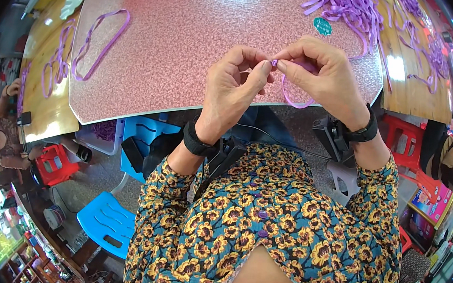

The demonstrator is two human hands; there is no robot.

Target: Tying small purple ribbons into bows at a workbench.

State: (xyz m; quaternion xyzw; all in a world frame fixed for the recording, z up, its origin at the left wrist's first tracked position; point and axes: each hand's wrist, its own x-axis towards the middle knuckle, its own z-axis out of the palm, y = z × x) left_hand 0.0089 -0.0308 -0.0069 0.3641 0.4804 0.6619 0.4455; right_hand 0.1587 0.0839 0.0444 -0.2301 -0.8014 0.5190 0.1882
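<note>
A floral blouse (272,229) in teal and yellow, fastened with purple buttons, fills the lower middle of the frame, nearest the lens. From it two forearms rise toward the centre, each banded at the wrist by a black strap carrying a small black device. The left hand (235,87) is seen just left of centre, its fingers curled and its thumb and forefinger tips pressed together. The right hand (322,74) is seen just right of centre, its fingertips likewise closed in a pinch. Between the two pinches, where the hands meet, a thin purple ribbon (291,100) is gripped by both; only a small purple end shows at the fingertips, and a loop of it hangs below the right hand, over the near edge of the tabletop.

The pink speckled tabletop (193,33) is spread across the upper middle of the frame. A single closed purple loop (99,45) is laid on it at the upper left, well apart from the hands. A tangled heap of purple ribbons (345,5) is piled at the upper right, with a small round teal sticker (322,25) just below it. A blue plastic stool (107,223) is seen at the lower left, and a red stool (54,165) beyond it.
</note>
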